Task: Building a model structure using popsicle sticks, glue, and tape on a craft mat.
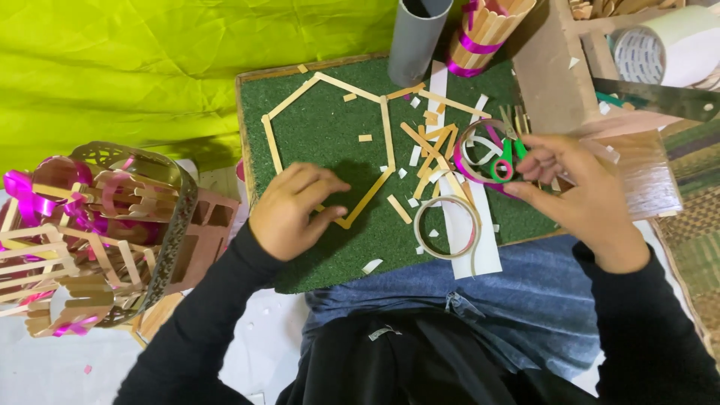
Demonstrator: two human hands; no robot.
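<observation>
Grip, left: left hand [294, 212] lies palm down, fingers bent, tips pressing the stick frame [330, 127] at its lower corner; nothing is clasped.
Grip, right: right hand [574, 189] has fingers curled toward the scissors [508, 156]; whether they pinch the handles cannot be told (the green loops sit just at the fingertips).
Frame: pale flat sticks joined into a house-like outline, lying flat on the green mat [315, 255], its point toward the left hand.
Mat: dark green, grass-textured board resting across the person's lap.
Scissors: small, green handles, blades pointing away from the person, on the mat's right part, amid loops of tape.
Tape loops: one ring [448, 226] stands free near the mat's front edge, over a white strip [469, 225]; a pink-lined coil [480, 146] lies beside the scissors.
Offcuts: short stick pieces [427, 139] scattered between frame and scissors.
Tube: grey pipe [416, 37] upright at the mat's far edge.
Stick bundle: sticks tied with pink ribbon [484, 34], just right of the tube.
Left of mat: stick lattices and pink ribbon in a heap [90, 232].
Far right: white tape roll [660, 49], well apart from both hands.
</observation>
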